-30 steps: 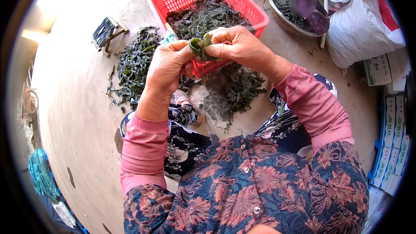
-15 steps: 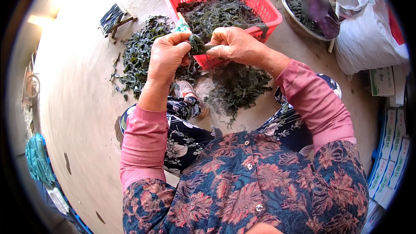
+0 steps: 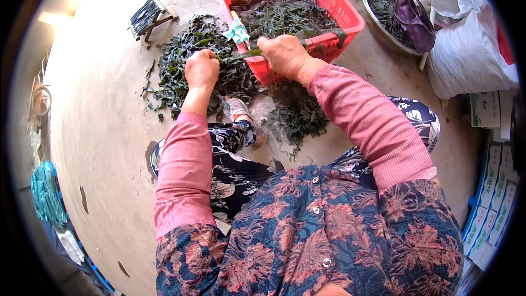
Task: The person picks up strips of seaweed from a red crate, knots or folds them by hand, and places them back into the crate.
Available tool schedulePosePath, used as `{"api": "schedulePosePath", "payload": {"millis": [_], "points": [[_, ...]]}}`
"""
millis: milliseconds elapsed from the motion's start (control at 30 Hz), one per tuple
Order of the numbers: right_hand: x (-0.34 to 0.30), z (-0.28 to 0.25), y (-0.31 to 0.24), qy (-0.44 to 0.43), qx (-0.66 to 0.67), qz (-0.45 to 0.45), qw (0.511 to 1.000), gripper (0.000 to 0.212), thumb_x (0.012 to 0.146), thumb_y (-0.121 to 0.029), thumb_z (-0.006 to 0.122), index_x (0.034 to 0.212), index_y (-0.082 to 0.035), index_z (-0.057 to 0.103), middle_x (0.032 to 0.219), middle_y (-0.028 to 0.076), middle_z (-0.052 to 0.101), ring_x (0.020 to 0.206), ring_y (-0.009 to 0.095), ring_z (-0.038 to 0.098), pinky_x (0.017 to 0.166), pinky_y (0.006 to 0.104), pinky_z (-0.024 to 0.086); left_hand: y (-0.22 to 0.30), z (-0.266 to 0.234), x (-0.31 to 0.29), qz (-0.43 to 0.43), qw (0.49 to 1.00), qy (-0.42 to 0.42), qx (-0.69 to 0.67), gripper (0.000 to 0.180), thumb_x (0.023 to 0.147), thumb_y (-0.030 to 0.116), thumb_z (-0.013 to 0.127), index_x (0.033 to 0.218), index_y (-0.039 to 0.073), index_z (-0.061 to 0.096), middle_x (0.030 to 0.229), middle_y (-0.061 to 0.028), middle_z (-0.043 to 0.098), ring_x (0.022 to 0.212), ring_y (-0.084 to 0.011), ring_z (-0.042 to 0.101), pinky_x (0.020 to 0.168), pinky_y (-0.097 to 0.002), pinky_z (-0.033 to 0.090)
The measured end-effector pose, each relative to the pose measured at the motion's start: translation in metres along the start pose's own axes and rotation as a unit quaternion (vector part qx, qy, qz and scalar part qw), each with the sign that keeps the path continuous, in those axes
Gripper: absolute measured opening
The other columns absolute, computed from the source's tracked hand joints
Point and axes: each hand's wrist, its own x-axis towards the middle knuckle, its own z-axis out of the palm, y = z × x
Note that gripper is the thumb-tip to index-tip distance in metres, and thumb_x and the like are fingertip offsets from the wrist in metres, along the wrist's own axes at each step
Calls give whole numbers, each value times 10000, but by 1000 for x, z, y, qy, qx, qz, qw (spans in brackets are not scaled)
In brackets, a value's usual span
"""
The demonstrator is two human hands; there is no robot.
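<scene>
A narrow dark green strip of seaweed point(image 3: 244, 55) is stretched between my two hands, across the near left corner of a red plastic basket point(image 3: 350, 19). My left hand point(image 3: 202, 69) is closed on one end of the strip, over a heap of loose seaweed point(image 3: 183, 71) on the floor. Around the other end my right hand point(image 3: 287, 56) is closed, at the basket's near rim. More seaweed point(image 3: 285, 12) lies inside the basket. Below my right hand sits another seaweed pile point(image 3: 298, 112), between my feet. A pale teal cloth point(image 3: 236, 32) is tied at the basket's corner.
A small folding stool point(image 3: 150, 19) stands at the far left. On the far right is a metal basin point(image 3: 375, 22) holding seaweed and a purple bag point(image 3: 413, 22). White sacks point(image 3: 468, 49) and stacked boxes point(image 3: 487, 203) line the right side. A teal bundle point(image 3: 48, 194) lies at the left edge.
My hands have moved apart from close together. The left went slightly down, the right slightly left, and the seaweed between them is now drawn out into a strip.
</scene>
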Motion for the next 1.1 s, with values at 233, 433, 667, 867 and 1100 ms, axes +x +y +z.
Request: {"api": "schedulePosePath", "payload": {"millis": [233,433,667,867,1100], "points": [[-32,-24,18,-183,-17,42,982,95,725,-74,530,796,-51,589,725,153,597,711,298,591,634,378,457,-30,11,0,-51,976,-87,193,178,733,96,486,774,93,659,843,-159,628,828,-313,609,745,-383,481],[-37,-82,31,-6,455,175,873,123,771,-121,603,766,2,594,643,29,582,598,94,530,578,260,443,15,-21,1,1,998,-17,-53,208,773,232,532,881,82,627,756,-88,637,723,-284,617,664,-361,490],[-46,-112,-23,216,318,-132,914,187,662,-48,672,841,-94,645,836,49,581,773,172,528,693,277,435,131,-47,-52,-149,488,-457,-728,570,886,488,330,927,-32,560,802,-168,624,659,-261,628,606,-337,529],[-65,-119,-27,187,289,-132,930,183,683,0,607,850,-73,618,984,85,547,924,249,504,814,308,404,140,-70,-19,-80,497,-271,-821,268,894,174,417,993,-67,479,924,-191,579,787,-272,600,702,-368,508],[-51,-103,-31,66,686,81,720,251,788,-171,630,969,-10,561,889,5,545,796,49,487,669,212,426,152,-80,-21,-9,545,-280,-790,317,904,176,419,1081,-86,421,1003,-192,554,888,-265,580,811,-381,471]]}}
